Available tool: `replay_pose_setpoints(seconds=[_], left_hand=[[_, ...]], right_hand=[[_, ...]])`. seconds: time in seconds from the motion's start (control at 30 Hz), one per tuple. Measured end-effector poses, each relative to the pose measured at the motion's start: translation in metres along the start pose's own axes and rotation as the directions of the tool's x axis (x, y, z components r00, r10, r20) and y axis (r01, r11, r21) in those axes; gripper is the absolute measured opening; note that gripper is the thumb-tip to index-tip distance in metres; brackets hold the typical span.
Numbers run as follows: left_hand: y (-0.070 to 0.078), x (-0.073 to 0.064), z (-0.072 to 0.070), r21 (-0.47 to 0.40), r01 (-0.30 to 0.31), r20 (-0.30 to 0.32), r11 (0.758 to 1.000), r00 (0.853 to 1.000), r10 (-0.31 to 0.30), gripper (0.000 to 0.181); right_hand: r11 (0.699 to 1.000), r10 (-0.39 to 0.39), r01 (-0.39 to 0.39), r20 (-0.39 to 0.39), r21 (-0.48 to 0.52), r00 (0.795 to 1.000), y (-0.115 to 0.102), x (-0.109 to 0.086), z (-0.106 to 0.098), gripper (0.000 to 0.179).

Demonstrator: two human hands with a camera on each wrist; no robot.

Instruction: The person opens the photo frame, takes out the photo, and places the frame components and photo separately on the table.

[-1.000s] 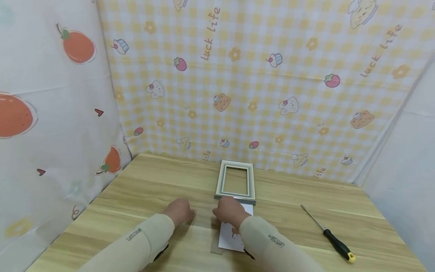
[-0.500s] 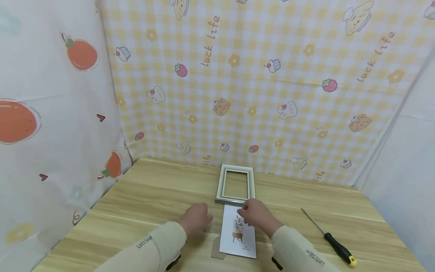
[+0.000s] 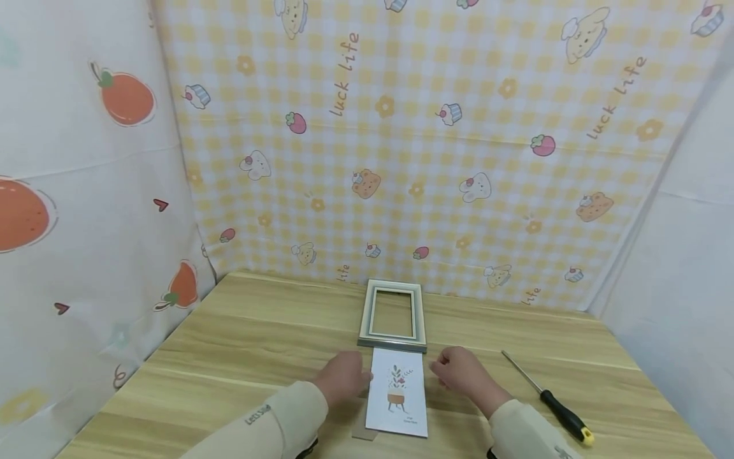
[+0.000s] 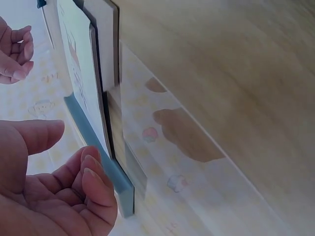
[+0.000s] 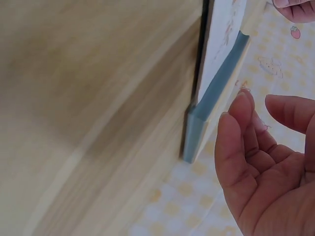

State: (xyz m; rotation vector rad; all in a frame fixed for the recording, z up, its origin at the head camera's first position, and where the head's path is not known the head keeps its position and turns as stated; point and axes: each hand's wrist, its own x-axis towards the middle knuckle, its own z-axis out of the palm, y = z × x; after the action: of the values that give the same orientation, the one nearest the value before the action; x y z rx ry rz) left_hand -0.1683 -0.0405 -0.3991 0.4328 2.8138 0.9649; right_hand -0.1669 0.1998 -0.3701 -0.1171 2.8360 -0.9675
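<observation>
A white card (image 3: 410,392) printed with a potted plant lies just in front of a pale picture frame (image 3: 392,345), its far end at the frame's near edge. Part of a grey-brown backing board (image 3: 364,433) shows under the card's left side. My left hand (image 3: 343,377) hovers at the card's left edge, fingers loosely curled and holding nothing. To the right of the card is my right hand (image 3: 463,373), also bare, its thumb apart from the bent fingers in the right wrist view. A clear pane (image 4: 197,196) lies flat on the table beside the card, reflecting my left hand.
A screwdriver (image 3: 564,408) with a black and yellow handle lies on the wood-grain table (image 3: 275,319) at the right. Behind the frame, a yellow checked cloth (image 3: 321,242) hangs at the table's back edge. White cloth hangs at both sides.
My right hand has moved off the card to its right, uncovering the printed plant. My left hand has come rightward to the card's left edge. The head view has tilted slightly.
</observation>
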Motion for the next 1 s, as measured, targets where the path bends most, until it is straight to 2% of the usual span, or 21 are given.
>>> replay_pose_setpoints(seconds=[0.17, 0.43, 0.6, 0.73, 1.0], left_hand=[[0.008, -0.003, 0.002, 0.037, 0.009, 0.001, 0.999, 1.000, -0.009, 0.031], [0.011, -0.007, 0.002, 0.066, 0.008, -0.014, 0.998, 1.000, -0.007, 0.032], [0.013, -0.006, 0.007, 0.040, 0.057, -0.002, 0.998, 0.998, -0.057, 0.036], [0.016, -0.007, 0.010, 0.034, 0.098, 0.013, 0.995, 0.995, -0.099, 0.040], [0.023, -0.007, 0.009, 0.021, 0.154, 0.038, 0.988, 0.987, -0.154, 0.034]], right_hand=[[0.999, 0.039, -0.039, -0.019, -0.008, 0.999, 0.005, -0.004, 0.003, 0.024], [0.998, 0.023, -0.024, -0.023, -0.064, 0.999, 0.016, -0.008, 0.010, 0.023], [0.998, 0.030, -0.028, 0.032, -0.055, 0.999, 0.018, -0.008, 0.016, 0.018], [0.997, 0.041, -0.037, 0.073, -0.064, 0.996, 0.017, -0.007, 0.022, 0.020], [0.998, 0.024, -0.018, 0.093, -0.068, 0.995, 0.013, -0.009, 0.028, 0.024]])
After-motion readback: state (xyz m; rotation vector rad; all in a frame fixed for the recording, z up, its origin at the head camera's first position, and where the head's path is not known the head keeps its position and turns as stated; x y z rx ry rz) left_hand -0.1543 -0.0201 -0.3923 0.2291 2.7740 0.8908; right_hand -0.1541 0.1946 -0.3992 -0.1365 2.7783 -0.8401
